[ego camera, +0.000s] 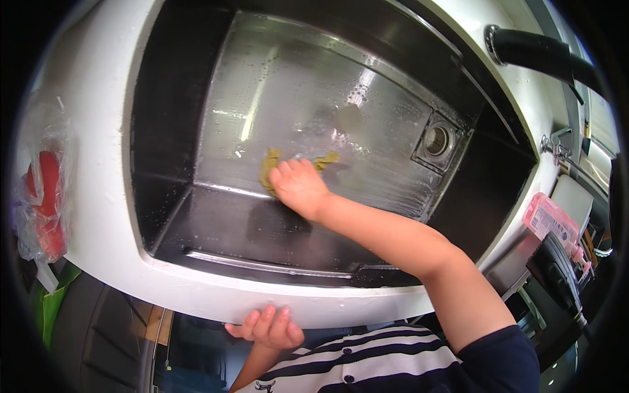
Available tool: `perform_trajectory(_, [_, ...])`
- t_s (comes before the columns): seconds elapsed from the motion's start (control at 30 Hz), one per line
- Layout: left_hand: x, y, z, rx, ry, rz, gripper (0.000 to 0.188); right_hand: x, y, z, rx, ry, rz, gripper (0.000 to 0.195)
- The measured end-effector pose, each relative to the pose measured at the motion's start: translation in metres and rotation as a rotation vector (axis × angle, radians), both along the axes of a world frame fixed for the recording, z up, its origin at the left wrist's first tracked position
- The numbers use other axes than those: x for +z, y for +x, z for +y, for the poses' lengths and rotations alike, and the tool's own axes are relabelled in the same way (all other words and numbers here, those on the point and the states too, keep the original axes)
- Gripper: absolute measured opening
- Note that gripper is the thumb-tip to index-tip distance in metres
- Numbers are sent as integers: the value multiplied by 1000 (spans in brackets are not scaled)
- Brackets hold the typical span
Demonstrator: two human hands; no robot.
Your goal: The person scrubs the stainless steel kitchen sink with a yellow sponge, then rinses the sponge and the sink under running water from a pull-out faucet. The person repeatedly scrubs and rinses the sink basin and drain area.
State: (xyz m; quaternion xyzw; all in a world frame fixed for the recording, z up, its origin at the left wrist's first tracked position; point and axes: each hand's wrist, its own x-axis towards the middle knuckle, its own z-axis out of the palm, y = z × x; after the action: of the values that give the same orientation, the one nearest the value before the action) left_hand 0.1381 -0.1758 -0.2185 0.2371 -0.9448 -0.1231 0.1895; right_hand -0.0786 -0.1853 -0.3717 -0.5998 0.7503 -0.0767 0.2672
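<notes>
My right hand [300, 189] reaches down into a wet metal sink basin [314, 93] and grips a yellowish-green cloth [269, 172]. Ends of the cloth stick out on both sides of the fingers, against the basin floor close to the near wall. Water drops and streaks cover the metal. A square drain with a round strainer [437, 140] lies at the right end of the floor. Outside the basin, my left hand [270, 329] is at the counter's front edge, palm up with fingers loosely curled and nothing in it.
A white counter [100, 147] surrounds the sink. At its left lies a red item in clear plastic [45, 191]. A black faucet [535, 49] stands at the upper right, near a small metal tap [555, 147]. Lower down are a pink bottle [553, 218] and a black brush-like tool [555, 270].
</notes>
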Motion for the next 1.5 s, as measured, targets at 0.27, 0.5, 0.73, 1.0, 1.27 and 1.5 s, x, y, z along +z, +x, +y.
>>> perform_trajectory(0.27, [-2, -5, 1, 19, 2, 31, 24, -2, 41, -123, -130, -130, -115, 13])
perform_trajectory(0.5, [1, -2, 3, 72, 25, 3, 22, -21, 8, -131, -101, -502, 9, 9])
perform_trajectory(0.73, [13, -18, -4, 82, 26, -41, 20, -33, -113, -166, -432, -500, 184, 24])
perform_trajectory(1.0, [5, -14, -2, 68, -2, -24, 17, -33, -179, -34, -532, -490, 194, 44])
perform_trajectory(1.27, [1, -17, -18, -104, -165, 5, 23, -37, -210, 125, -1195, -397, 568, 35])
perform_trajectory(1.5, [2, -20, -4, 8, -108, 7, 24, -12, -126, -10, -649, -245, -75, 49])
